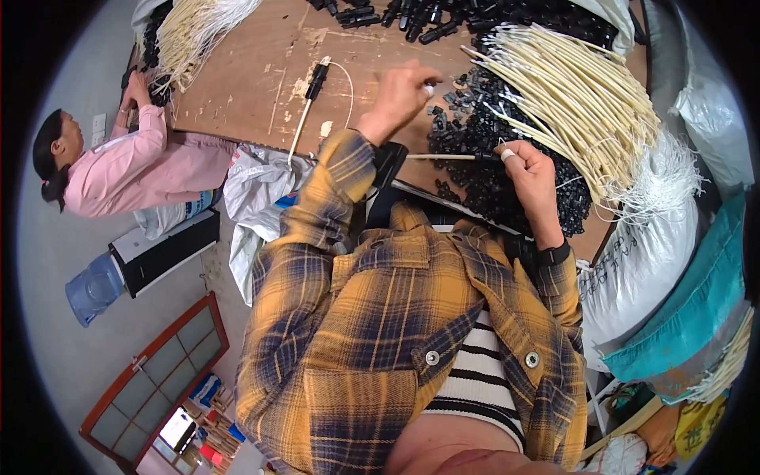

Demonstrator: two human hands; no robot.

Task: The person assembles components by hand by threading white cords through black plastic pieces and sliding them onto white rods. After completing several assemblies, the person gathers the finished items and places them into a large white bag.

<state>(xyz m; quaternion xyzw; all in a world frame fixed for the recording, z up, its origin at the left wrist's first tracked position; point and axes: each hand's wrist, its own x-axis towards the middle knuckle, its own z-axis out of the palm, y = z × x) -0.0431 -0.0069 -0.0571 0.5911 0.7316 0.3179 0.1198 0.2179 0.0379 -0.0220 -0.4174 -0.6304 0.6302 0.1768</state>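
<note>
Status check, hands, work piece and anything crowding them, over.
Left hand raised above table, blurred, grip unclear. Right hand pinching at right end of pale rod. Small black pieces heaped around right hand.

Rod bundle [571, 101] on the right of our surface [237, 83]
We see small parts [475, 184] just left of it.
</note>
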